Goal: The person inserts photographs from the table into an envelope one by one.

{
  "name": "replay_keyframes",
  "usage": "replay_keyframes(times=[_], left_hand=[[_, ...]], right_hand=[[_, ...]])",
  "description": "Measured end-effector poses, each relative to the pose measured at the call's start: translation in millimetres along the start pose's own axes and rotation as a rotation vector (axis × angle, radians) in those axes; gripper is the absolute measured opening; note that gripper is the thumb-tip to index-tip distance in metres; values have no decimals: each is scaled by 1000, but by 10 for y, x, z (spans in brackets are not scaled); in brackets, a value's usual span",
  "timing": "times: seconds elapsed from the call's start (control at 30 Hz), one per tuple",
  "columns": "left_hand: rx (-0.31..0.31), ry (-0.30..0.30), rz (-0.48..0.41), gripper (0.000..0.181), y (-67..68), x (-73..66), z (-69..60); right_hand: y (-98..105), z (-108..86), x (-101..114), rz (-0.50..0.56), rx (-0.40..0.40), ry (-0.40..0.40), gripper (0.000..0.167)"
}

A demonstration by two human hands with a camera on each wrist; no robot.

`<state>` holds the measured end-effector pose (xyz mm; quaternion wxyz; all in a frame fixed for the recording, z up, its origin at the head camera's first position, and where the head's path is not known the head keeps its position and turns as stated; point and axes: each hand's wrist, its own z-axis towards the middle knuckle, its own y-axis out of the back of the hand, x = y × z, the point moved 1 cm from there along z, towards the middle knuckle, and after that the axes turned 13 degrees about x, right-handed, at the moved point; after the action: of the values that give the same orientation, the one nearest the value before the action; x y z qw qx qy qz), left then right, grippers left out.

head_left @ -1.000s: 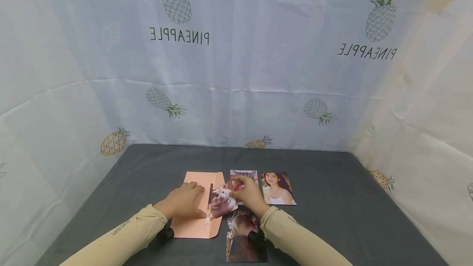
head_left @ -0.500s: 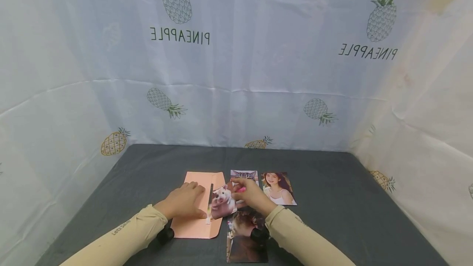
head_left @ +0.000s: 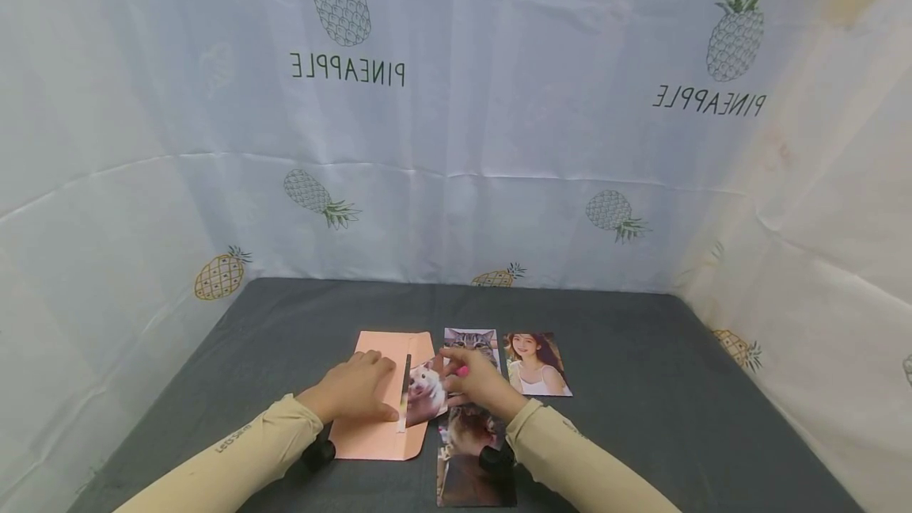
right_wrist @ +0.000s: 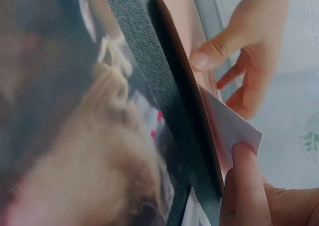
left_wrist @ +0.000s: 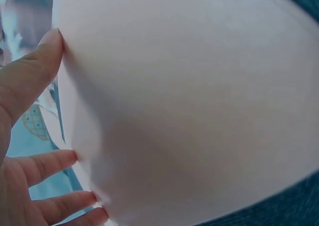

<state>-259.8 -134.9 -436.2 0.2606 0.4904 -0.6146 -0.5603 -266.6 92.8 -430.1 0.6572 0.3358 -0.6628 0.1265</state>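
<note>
A peach-coloured envelope [head_left: 374,446] lies flat on the dark table. My left hand [head_left: 352,388] rests on it with spread, fairly straight fingers, the thumb beside the slit. In the left wrist view, the thumb and fingertips touch the envelope's surface [left_wrist: 199,111]. A photo of a white-faced, hamster-like animal [head_left: 425,393] is partly inside that slit, its left end hidden. My right hand [head_left: 480,380] pinches the photo's outer edge between thumb and fingers. The right wrist view shows the pale photo [right_wrist: 232,124] tilted up from the envelope, with the thumb against its corner.
A cat photo [head_left: 472,336] lies behind my right hand, partly covered. Right of it is a portrait photo of a person [head_left: 536,374]. Another animal photo [head_left: 473,477] lies nearer, under the right wrist. A pineapple-print curtain [head_left: 456,117] surrounds the dark table [head_left: 627,370].
My right hand has shifted slightly left with the hamster-like photo, and less of that photo shows outside the slit. More of the cat photo is visible. My left hand has stayed put.
</note>
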Motion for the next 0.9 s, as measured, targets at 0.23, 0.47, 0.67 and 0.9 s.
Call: replay_keyframes(times=[0.23,0.47,0.67,0.9], left_hand=[[19,13,6,79,12,-10,9],[28,17,9,79,29,-16,0],[35,25,-2,79,28,-28,-3],[31,28,-2,78,21,-27,1]], right_hand=[[-79,11,37,7,-16,-39,60],[-133,62,48,-9,-45,-60,59],[-179,108,39,-53,-65,-96,59],[-217,143,53,-65,-72,-114,61]])
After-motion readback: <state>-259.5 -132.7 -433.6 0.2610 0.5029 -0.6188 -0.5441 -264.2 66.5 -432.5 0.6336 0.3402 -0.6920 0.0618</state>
